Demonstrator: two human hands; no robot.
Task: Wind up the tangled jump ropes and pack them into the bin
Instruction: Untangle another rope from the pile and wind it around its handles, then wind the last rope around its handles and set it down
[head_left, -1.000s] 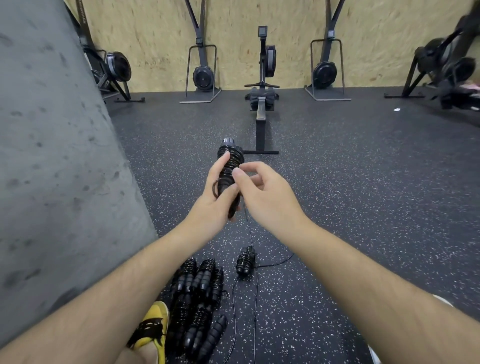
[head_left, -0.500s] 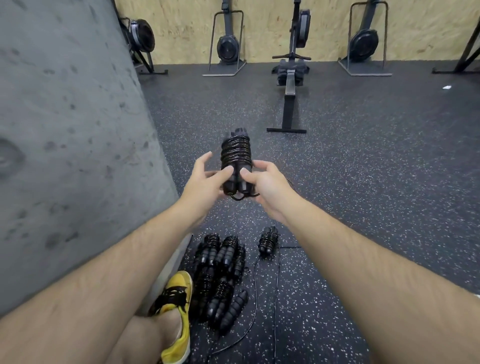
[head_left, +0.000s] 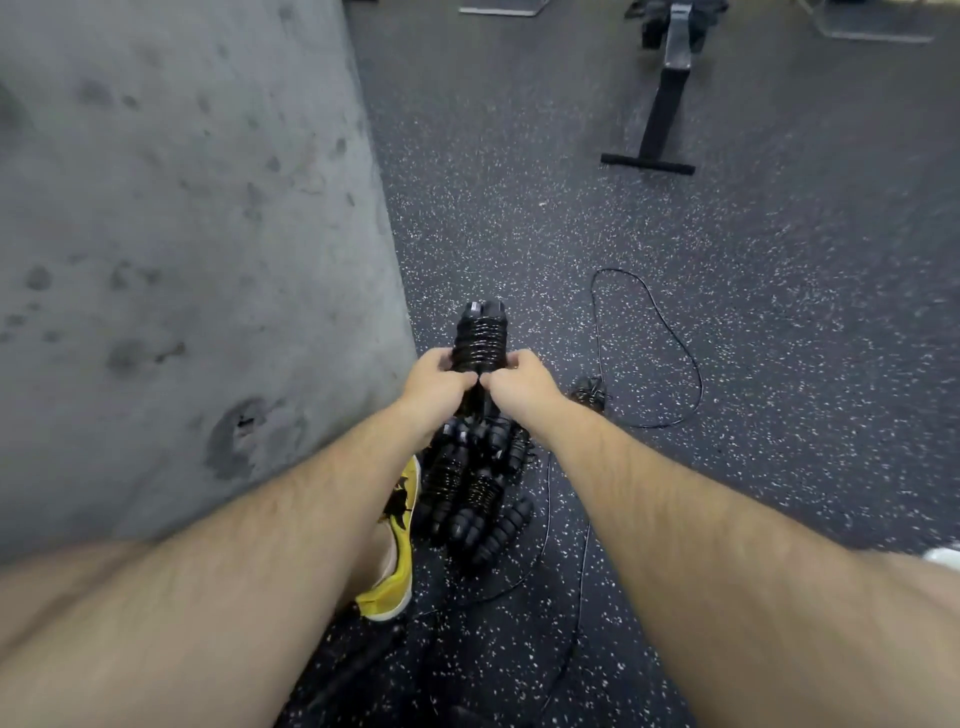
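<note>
While viewed from above, shows left hand (head_left: 436, 376) and right hand (head_left: 519, 376) both curled tight round the lower end of one wound jump rope (head_left: 480, 338), knuckles nearly touching. Points its long axis up and away from the body. Hovers over a pile of wound ropes (head_left: 467, 488) at the left edge of the floor (head_left: 779, 312), just beside a concrete wall (head_left: 182, 260). Leaves open floor rightward, save one loose rope (head_left: 649, 343) looping near. Shows no bin. Probably calls for a short drop straight down onto the pile, equally near either hand.
</note>
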